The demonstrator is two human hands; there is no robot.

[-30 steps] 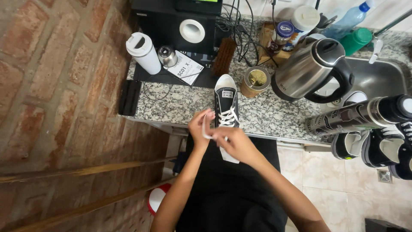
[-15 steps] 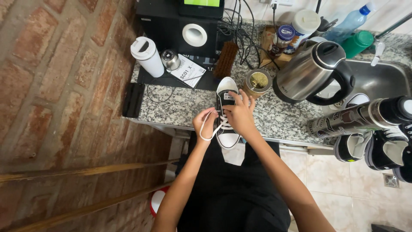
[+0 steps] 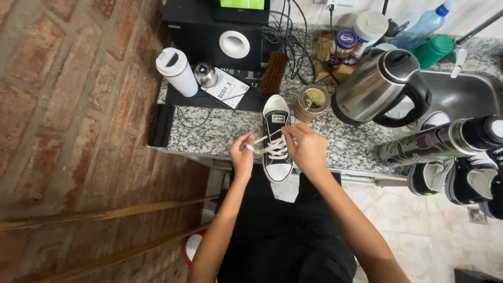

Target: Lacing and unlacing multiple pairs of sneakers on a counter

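Note:
A black canvas sneaker with a white toe cap and white laces lies on the granite countertop, its toe hanging over the front edge toward me. My left hand pinches one end of the white shoelace just left of the shoe. My right hand grips the other lace strand on the shoe's right side. The lace runs taut across the eyelets between both hands.
A steel electric kettle, a cup of green herb, a brush, a white tumbler and a black speaker stand behind. A spray can and more sneakers lie right, by a sink. Brick wall on the left.
Both hands rose from below the counter edge to the shoe. My right hand pulled back from the shoe's tongue to its right side, and the lace is now drawn tight.

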